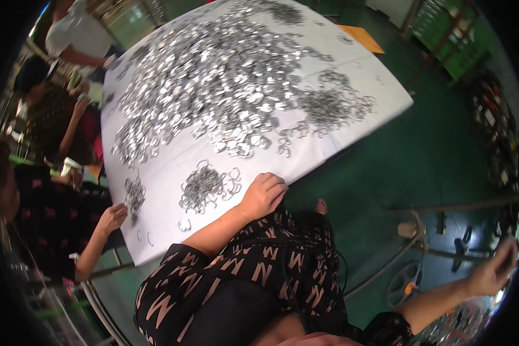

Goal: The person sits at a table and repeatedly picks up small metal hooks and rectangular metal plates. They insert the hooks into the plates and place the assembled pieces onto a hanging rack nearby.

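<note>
On the white tabletop [314, 155], a broad heap [207, 86] of shiny metal pieces covers the far part; the near pile [200, 187] of bent clips lies just left of the left hand [264, 193]. That hand rests at the near edge, fingers curled; I cannot tell whether they pinch anything. The right hand [493, 270] reaches far out rightward, near more pieces [458, 323], fingers bent, grip unclear. Such thin, tangle-prone clips are probably best lifted singly by fingertip, with the left forearm [219, 230] kept clear of the pile.

Co-workers [81, 43] line the left side, one hand [113, 218] beside a small pile [134, 193]. A bar [380, 270] and a wheel [409, 288] might hinder rightward reaching.
</note>
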Tool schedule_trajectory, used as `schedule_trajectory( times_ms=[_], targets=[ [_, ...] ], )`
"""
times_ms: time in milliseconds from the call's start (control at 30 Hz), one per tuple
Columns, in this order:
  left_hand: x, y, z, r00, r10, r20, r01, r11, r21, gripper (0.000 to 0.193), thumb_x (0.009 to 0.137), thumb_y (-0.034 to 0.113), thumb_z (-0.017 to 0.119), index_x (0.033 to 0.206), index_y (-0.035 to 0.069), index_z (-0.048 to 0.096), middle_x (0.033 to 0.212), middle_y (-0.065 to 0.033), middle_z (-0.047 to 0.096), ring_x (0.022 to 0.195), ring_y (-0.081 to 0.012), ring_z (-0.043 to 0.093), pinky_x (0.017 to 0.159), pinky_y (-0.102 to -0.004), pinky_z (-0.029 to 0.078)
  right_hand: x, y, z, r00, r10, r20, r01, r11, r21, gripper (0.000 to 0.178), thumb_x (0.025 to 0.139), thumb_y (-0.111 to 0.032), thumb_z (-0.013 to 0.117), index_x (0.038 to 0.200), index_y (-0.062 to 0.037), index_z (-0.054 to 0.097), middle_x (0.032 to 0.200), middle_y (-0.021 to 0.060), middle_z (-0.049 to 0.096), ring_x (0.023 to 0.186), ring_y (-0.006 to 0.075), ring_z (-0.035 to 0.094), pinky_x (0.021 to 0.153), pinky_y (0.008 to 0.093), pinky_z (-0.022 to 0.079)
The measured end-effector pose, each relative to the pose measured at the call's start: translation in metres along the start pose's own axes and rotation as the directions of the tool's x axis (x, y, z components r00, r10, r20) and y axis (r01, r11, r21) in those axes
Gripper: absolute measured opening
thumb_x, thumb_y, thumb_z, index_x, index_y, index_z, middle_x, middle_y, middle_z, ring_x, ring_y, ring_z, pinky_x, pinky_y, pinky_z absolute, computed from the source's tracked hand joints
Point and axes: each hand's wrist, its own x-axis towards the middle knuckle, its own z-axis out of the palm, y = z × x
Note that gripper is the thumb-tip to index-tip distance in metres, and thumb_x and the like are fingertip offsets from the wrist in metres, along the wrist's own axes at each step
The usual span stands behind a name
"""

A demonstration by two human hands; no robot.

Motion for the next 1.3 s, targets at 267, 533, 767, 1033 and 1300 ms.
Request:
schedule_trajectory(
  times_ms=[267,533,767,1033,1300],
  targets=[
    [-0.015,-0.039,-0.023,0.958,-0.266,-0.106,0.28,0.95,0.14,0.016,0.079,0.009,0.071,0.092,0.002,0.066,0.095,-0.0129,0.063,0.087,-0.0302,0.061,0.075,-0.0384,0.052,-0.203,-0.086,0.164,0.472,-0.199,0.859,-0.449,0.784,0.429,0.016,0.079,-0.002,0.069,0.095,-0.0013,0.067,0.09,0.0087,0.064,0.079,0.0181,0.061,0.072,0.0289,0.049],
    [0.089,-0.045,0.06,0.98,-0.197,-0.017,0.195,0.953,0.233,0.066,0.083,0.029,0.066,0.139,0.004,0.041,0.142,-0.0231,0.038,0.136,-0.0397,0.032,0.11,-0.0513,0.03,-0.326,-0.132,0.244,0.548,-0.283,0.787,-0.386,0.749,0.538,0.039,0.088,-0.005,0.053,0.127,0.001,0.049,0.127,0.0209,0.052,0.122,0.0383,0.047,0.103,0.0436,0.037],
    [0.092,-0.064,0.078,0.988,-0.128,0.084,0.105,0.967,0.231,0.053,0.084,0.023,0.063,0.129,-0.002,0.051,0.135,-0.0163,0.047,0.132,-0.0359,0.038,0.108,-0.0454,0.033,-0.332,-0.131,0.252,0.428,-0.368,0.825,-0.317,0.794,0.518,0.042,0.093,-0.007,0.045,0.134,0.0012,0.042,0.137,0.0238,0.046,0.13,0.0414,0.04,0.108,0.0461,0.033],
    [0.026,-0.052,0.023,0.993,-0.119,-0.009,0.119,0.982,0.145,0.025,0.08,0.004,0.062,0.104,-0.002,0.064,0.112,-0.0122,0.06,0.111,-0.0281,0.057,0.092,-0.0339,0.049,-0.331,-0.133,0.247,0.4,-0.434,0.807,-0.125,0.847,0.517,0.039,0.094,-0.008,0.048,0.133,-0.0061,0.049,0.138,0.0224,0.044,0.131,0.0402,0.038,0.109,0.0473,0.032],
    [-0.026,-0.046,-0.049,0.973,-0.229,-0.025,0.23,0.962,0.145,0.014,0.076,0.006,0.067,0.09,0.002,0.067,0.094,-0.0098,0.064,0.092,-0.0279,0.061,0.081,-0.0365,0.051,-0.339,-0.131,0.249,0.42,-0.419,0.805,-0.11,0.857,0.503,0.034,0.092,-0.011,0.052,0.126,-0.0053,0.055,0.139,0.0223,0.043,0.13,0.041,0.038,0.109,0.0478,0.032]
  ],
)
